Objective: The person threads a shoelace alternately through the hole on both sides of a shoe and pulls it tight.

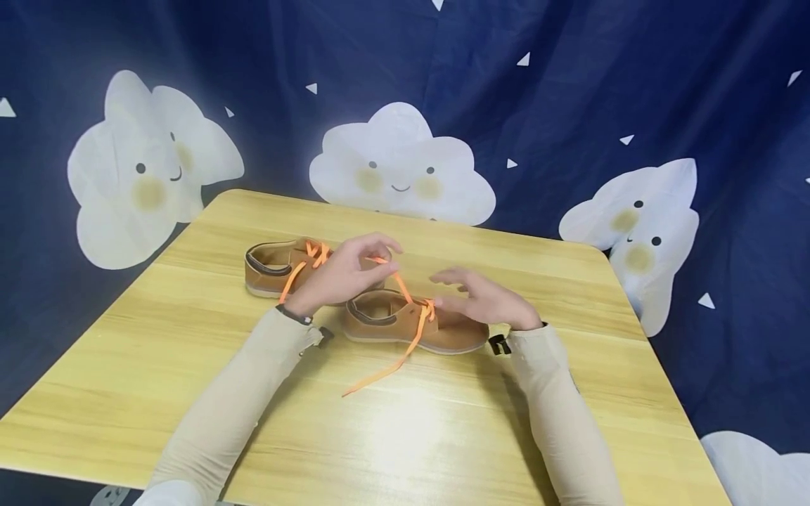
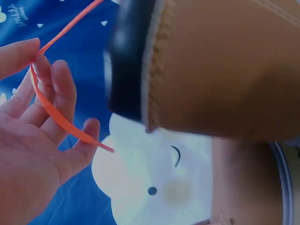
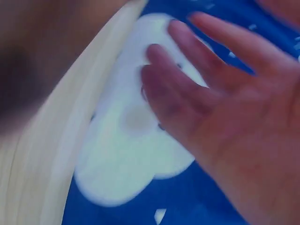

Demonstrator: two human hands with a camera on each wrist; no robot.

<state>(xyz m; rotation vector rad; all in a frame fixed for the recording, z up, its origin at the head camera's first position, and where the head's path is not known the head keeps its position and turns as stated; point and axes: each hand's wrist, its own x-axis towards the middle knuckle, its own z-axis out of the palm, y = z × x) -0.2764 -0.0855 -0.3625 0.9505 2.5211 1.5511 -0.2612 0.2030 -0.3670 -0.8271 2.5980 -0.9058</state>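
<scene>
Between thumb and forefinger, my left hand (image 1: 342, 273) pinches one end of an orange shoelace (image 1: 402, 287). That lace runs taut down to the eyelets of the nearer brown shoe (image 1: 452, 336), which sits upright with its toe to the right. In the left wrist view, the tail of the lace (image 2: 58, 119) curves across the fingers. The lace's other end trails over the near side of the shoe onto the table. My right hand (image 1: 490, 299) is over the shoe's front, fingers spread and loosely bent, thumb close by the laces. In the right wrist view its palm (image 3: 234, 122) shows nothing held.
A second brown shoe (image 1: 264, 282) with orange laces stands behind and to the left, partly hidden by my left hand. Both shoes rest on a wooden table (image 1: 158, 365). A dark blue curtain (image 1: 538, 119) with clouds hangs behind the table's far edge.
</scene>
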